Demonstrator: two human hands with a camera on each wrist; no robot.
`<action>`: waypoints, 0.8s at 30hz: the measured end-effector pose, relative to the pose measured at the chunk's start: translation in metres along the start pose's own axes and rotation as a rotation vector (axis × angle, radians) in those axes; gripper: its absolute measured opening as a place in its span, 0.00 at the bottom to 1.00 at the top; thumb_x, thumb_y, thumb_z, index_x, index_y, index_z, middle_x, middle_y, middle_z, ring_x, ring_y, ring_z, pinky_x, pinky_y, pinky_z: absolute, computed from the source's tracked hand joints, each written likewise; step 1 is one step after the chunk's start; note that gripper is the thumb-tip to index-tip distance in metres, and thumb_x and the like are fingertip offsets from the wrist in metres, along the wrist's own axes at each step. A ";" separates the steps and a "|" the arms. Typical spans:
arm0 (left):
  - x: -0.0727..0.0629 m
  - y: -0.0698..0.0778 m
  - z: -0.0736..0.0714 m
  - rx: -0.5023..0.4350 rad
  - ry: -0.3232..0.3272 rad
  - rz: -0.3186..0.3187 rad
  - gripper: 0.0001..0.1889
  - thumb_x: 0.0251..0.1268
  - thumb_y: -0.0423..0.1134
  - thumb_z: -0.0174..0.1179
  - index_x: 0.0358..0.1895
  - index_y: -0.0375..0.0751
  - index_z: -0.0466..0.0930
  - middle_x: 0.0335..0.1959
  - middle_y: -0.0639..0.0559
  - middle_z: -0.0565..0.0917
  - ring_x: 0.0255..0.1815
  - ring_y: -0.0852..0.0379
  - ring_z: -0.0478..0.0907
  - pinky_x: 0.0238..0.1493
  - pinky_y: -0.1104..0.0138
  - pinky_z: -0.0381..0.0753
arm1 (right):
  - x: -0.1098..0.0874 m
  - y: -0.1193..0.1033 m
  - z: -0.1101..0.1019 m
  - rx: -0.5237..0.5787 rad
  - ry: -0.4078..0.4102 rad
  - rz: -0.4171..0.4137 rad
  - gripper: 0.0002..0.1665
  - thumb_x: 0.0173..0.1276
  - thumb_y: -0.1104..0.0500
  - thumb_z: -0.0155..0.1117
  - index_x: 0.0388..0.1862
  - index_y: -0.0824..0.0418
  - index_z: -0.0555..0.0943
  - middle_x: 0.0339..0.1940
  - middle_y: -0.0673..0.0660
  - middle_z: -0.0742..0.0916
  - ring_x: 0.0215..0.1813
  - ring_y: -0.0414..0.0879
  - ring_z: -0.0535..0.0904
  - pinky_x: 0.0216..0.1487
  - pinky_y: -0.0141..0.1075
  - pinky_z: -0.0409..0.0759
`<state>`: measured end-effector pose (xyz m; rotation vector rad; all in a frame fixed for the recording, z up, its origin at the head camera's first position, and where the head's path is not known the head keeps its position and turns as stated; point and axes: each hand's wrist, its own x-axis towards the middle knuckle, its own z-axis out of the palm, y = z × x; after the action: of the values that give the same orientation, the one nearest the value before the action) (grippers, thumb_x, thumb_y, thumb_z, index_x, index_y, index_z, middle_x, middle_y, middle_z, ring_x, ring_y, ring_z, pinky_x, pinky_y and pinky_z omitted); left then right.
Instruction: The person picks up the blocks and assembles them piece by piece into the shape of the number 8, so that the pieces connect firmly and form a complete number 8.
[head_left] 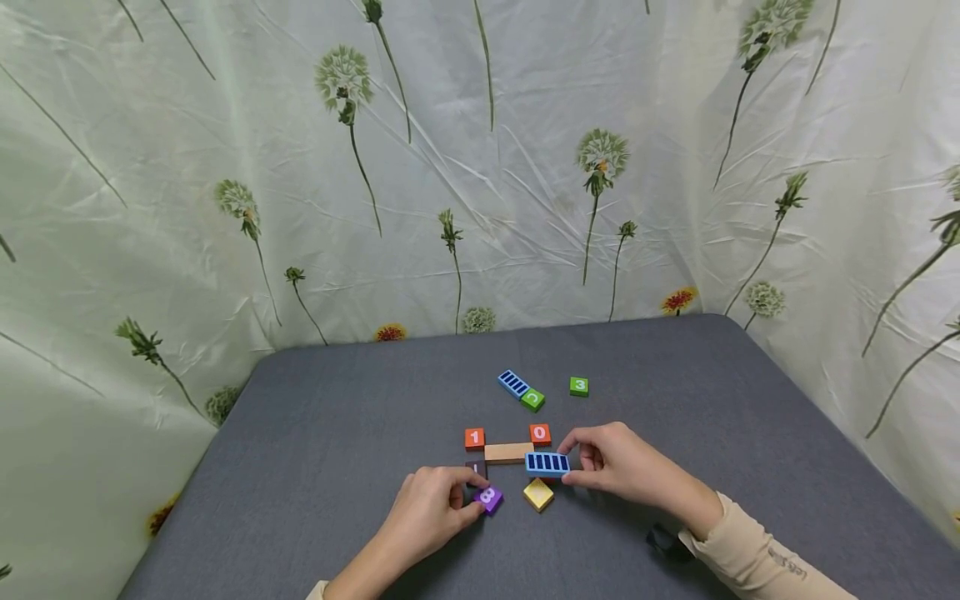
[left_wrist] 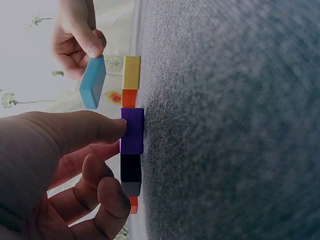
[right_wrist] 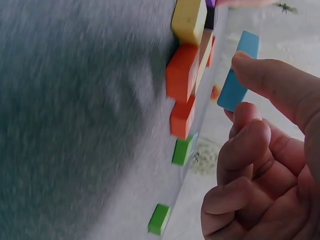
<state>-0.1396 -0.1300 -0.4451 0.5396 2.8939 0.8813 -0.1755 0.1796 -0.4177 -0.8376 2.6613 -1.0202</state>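
My left hand (head_left: 429, 506) pinches a purple number block (head_left: 489, 499) between thumb and finger. In the left wrist view this purple block (left_wrist: 132, 131) stands on the grey cloth, in line with a dark block (left_wrist: 131, 167). My right hand (head_left: 624, 465) pinches the end of a blue block with dark bars (head_left: 547, 463), lifted above the table. In the right wrist view the blue block (right_wrist: 240, 72) tilts between thumb and fingers. Below it are a plain wooden block (head_left: 509, 453), a yellow block (head_left: 538, 494) and an orange block (right_wrist: 182, 73) largely hidden in the head view.
Orange blocks marked 1 (head_left: 475, 438) and 0 (head_left: 540, 434) sit at the wooden block's far corners. Farther back lie another barred blue block (head_left: 514, 383), a green block (head_left: 532, 400) against it and a green 3 block (head_left: 579, 387). A flower-patterned curtain (head_left: 525, 183) surrounds the table.
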 end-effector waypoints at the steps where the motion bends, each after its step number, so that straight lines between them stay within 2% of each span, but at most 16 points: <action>1: 0.000 0.000 0.000 0.001 0.001 -0.001 0.10 0.61 0.41 0.79 0.45 0.55 0.93 0.17 0.65 0.69 0.18 0.69 0.62 0.21 0.72 0.60 | 0.000 -0.002 0.002 0.002 -0.004 -0.006 0.14 0.69 0.53 0.79 0.49 0.56 0.87 0.23 0.39 0.76 0.24 0.29 0.68 0.27 0.27 0.68; 12: 0.000 0.000 -0.001 0.001 -0.006 -0.009 0.11 0.62 0.40 0.79 0.46 0.55 0.93 0.18 0.64 0.70 0.19 0.68 0.63 0.22 0.72 0.60 | -0.002 -0.022 0.019 -0.022 -0.036 -0.048 0.14 0.68 0.52 0.81 0.46 0.55 0.87 0.22 0.37 0.75 0.24 0.27 0.67 0.26 0.25 0.65; 24: 0.000 0.001 0.000 -0.011 0.000 -0.002 0.10 0.62 0.40 0.79 0.46 0.55 0.93 0.18 0.65 0.70 0.19 0.69 0.63 0.22 0.72 0.60 | -0.003 -0.029 0.039 -0.023 -0.078 -0.069 0.13 0.66 0.54 0.81 0.46 0.54 0.87 0.20 0.34 0.74 0.23 0.24 0.67 0.27 0.24 0.65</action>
<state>-0.1388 -0.1292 -0.4444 0.5358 2.8881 0.8960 -0.1470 0.1412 -0.4278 -0.9603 2.6001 -0.9527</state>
